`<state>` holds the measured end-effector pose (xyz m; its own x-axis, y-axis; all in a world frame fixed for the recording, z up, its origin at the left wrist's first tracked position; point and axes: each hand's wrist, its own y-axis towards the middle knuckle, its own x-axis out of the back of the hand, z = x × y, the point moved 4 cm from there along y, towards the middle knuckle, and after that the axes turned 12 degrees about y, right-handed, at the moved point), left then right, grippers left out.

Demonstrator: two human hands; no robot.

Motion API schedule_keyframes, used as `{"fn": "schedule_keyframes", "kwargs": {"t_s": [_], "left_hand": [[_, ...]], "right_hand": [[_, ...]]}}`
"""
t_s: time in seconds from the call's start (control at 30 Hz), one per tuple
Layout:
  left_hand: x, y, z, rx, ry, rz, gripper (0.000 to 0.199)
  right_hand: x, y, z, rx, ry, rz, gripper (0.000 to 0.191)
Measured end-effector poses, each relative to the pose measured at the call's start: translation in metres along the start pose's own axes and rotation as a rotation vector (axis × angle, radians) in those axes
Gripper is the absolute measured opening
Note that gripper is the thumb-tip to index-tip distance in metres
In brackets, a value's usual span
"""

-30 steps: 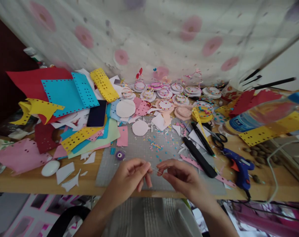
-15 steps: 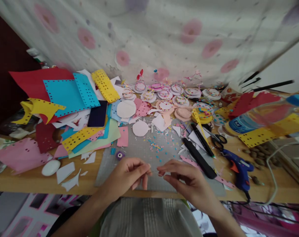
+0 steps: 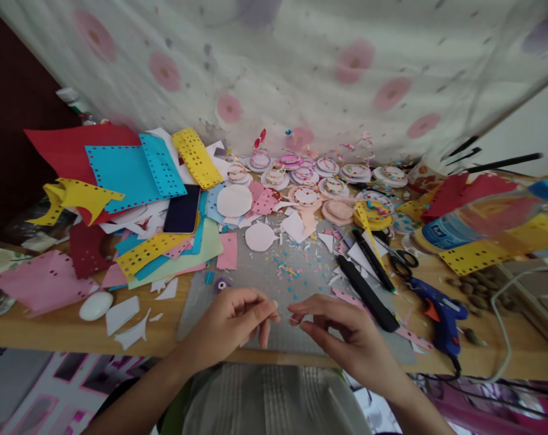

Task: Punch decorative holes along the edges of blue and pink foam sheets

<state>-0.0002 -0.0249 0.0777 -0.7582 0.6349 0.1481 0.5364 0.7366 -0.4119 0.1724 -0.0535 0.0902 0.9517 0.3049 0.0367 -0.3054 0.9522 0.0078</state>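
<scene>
Everywhere, clutter across wooden table (image 3: 65,329).

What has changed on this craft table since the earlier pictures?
The left hand has edged slightly toward the purple eye-like piece. The thin strand visible between the hands a second ago no longer shows; whether either let go, I cannot tell. The right hand, scissors, glue gun and phone look essentially unmoved.

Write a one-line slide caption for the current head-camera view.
Two bare hands hover apart over a grey cutting mat, a blue glue gun lying to the right.
</scene>
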Motion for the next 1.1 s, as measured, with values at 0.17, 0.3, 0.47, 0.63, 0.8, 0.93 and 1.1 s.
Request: {"fn": "schedule_keyframes", "kwargs": {"t_s": [0.17, 0.3, 0.47, 0.63, 0.8, 0.93, 1.1], "left_hand": [[-0.003, -0.005, -0.007, -0.032, 0.075, -0.039, 0.032], [-0.005, -0.003, -0.003, -0.018, 0.011, -0.018, 0.033], [-0.005, 0.003, 0.003, 0.056, -0.134, 0.045, 0.037], [-0.003, 0.003, 0.001, 0.113, -0.269, 0.115, 0.038], [0.001, 0.0, 0.0, 0.151, -0.283, 0.211, 0.035], [0.002, -0.003, -0.003, 0.196, -0.268, 0.253, 0.034], [0.007, -0.01, -0.02, 0.084, -0.094, 0.126, 0.033]], "right_hand": [[0.002, 0.0, -0.003, -0.077, 0.038, -0.036, 0.02], [0.002, 0.0, 0.003, 0.021, 0.025, -0.015, 0.018], [0.003, -0.003, 0.009, 0.228, -0.064, 0.031, 0.033], [0.005, -0.008, 0.019, 0.477, -0.4, 0.195, 0.047], [0.002, -0.014, 0.03, 0.687, -0.829, 0.286, 0.04], [0.0, -0.021, 0.03, 0.747, -0.958, 0.303, 0.038], [0.006, -0.019, 0.03, 0.772, -0.932, 0.363, 0.042]]}}
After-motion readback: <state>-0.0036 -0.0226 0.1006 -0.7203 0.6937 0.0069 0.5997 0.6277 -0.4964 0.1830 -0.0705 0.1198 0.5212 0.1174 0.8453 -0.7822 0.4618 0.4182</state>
